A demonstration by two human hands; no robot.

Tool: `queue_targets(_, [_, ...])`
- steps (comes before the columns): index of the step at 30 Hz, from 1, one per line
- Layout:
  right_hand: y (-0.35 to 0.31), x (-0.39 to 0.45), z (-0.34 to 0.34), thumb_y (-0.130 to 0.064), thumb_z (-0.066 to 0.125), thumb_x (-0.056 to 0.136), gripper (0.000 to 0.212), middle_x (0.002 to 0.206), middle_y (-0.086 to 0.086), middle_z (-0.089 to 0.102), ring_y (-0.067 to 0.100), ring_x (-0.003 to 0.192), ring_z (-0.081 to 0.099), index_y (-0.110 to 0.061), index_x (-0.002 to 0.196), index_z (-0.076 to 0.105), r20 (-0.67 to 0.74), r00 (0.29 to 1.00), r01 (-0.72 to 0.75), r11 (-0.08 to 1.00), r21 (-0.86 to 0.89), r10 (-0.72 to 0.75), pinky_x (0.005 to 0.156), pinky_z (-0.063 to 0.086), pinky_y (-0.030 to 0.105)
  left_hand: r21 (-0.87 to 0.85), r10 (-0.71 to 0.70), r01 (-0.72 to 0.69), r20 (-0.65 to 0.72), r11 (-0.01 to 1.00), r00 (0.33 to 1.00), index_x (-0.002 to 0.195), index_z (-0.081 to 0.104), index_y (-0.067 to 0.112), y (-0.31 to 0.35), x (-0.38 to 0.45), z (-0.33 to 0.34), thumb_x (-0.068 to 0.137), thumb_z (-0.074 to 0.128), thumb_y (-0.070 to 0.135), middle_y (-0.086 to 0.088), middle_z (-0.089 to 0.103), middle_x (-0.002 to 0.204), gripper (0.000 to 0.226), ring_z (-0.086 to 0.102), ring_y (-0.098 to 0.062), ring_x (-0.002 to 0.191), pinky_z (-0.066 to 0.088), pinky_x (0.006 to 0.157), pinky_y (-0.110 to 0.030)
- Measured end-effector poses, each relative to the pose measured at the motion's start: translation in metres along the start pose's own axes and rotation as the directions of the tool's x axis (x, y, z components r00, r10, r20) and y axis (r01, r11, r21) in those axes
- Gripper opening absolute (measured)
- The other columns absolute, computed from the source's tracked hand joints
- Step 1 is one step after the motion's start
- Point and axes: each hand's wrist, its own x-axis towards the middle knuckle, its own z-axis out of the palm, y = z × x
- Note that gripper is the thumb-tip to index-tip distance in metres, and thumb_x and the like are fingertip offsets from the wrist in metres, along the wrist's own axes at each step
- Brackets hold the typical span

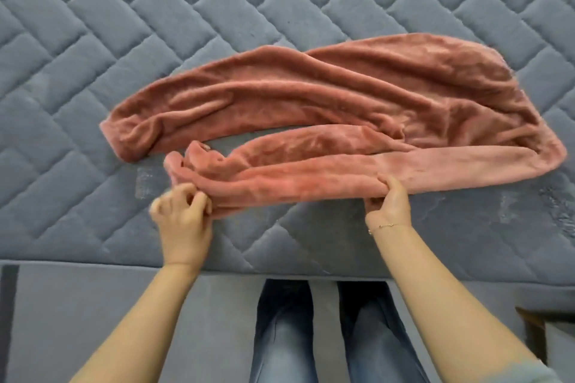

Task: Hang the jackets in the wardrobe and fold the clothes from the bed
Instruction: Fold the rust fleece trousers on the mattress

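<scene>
A pair of pink fleece trousers (326,115) lay across the grey quilted bed (124,25), with the legs pointing to the person's left and the waist part at the right. The far leg rested flat on the cover, and the near leg was lifted a little along its front edge by both hands.

The left hand (183,214) was at the cuff end of the near leg. Its fingers were curled against the cloth and seemed to pinch the edge, but this hand was blurred, so the exact hold was not clear. The right hand (389,199) gripped the near edge of the same leg closer to the waist, with the thumb over the cloth and the fingers under it. A thin bracelet (384,226) was on that wrist.

I think the two hands held the same long edge well apart because the soft cloth sags, and a wide hold keeps the leg straight. The likely purpose was to carry the near leg over onto the far one, so that the trousers become one narrow strip before they are folded shorter. The person stood close against the edge of the bed, in blue jeans (280,336), which let both arms reach over the cloth.
</scene>
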Motion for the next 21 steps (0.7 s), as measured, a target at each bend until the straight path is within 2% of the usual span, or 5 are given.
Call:
queue_targets(5, [0.039, 0.002, -0.072, -0.006, 0.053, 0.096, 0.012, 0.093, 0.004, 0.058, 0.018, 0.083, 0.059, -0.012, 0.086, 0.057, -0.002, 0.971, -0.24, 0.97, 0.048, 0.24, 0.087, 0.052, 0.029, -0.205, -0.326, 0.599, 0.683, 0.774, 0.654, 0.1, 0.064, 0.012, 0.002, -0.103, 0.015, 0.082, 0.068, 0.003, -0.005, 0.062, 0.104, 0.02, 0.062, -0.026, 0.101, 0.042, 0.085, -0.033])
queue_targets(9, [0.037, 0.018, -0.082, -0.01, 0.055, 0.096, 0.007, 0.1, 0.004, 0.063, 0.018, 0.096, 0.061, -0.014, 0.095, 0.061, 0.056, 0.967, -0.252, 0.967, 0.03, 0.25, 0.102, 0.045, 0.034, -0.402, -0.395, 0.858, 0.88, -0.318, 0.266, 0.12, 0.054, 0.017, 0.025, -0.06, 0.028, 0.093, 0.062, 0.016, -0.002, 0.061, 0.118, 0.028, 0.058, -0.013, 0.109, 0.041, 0.096, -0.034])
queue_targets(12, [0.034, 0.025, -0.07, -0.012, 0.061, 0.094, 0.006, 0.098, 0.003, 0.063, 0.018, 0.093, 0.061, -0.017, 0.096, 0.061, 0.049, 0.968, -0.247, 0.968, 0.036, 0.245, 0.09, 0.05, 0.032, -0.365, -0.389, 0.606, 0.916, -0.707, 0.099, 0.096, 0.061, 0.025, 0.019, -0.013, 0.037, 0.091, 0.063, 0.038, 0.005, 0.062, 0.099, 0.014, 0.058, -0.006, 0.094, 0.04, 0.1, -0.03])
queue_targets(16, [0.035, 0.031, -0.053, -0.012, 0.064, 0.092, 0.011, 0.072, 0.0, 0.066, 0.014, 0.075, 0.062, -0.017, 0.083, 0.059, -0.004, 0.973, -0.232, 0.972, 0.026, 0.232, 0.07, 0.055, 0.029, -0.459, -0.501, 0.594, 0.859, -0.661, 0.106, 0.086, 0.059, 0.026, 0.024, 0.025, 0.043, 0.091, 0.063, 0.041, 0.012, 0.057, 0.08, 0.016, 0.053, -0.002, 0.071, 0.044, 0.072, -0.018])
queue_targets(21, [0.05, 0.032, -0.051, -0.028, 0.059, 0.097, 0.015, 0.069, -0.001, 0.066, 0.013, 0.066, 0.063, -0.017, 0.088, 0.06, -0.012, 0.971, -0.236, 0.968, 0.08, 0.238, 0.071, 0.056, 0.027, -0.674, -0.521, 0.384, 0.735, -0.631, 0.434, 0.12, 0.062, 0.017, 0.002, 0.034, 0.021, 0.099, 0.054, 0.03, 0.003, 0.072, 0.109, 0.026, 0.068, -0.008, 0.099, 0.056, 0.081, -0.024])
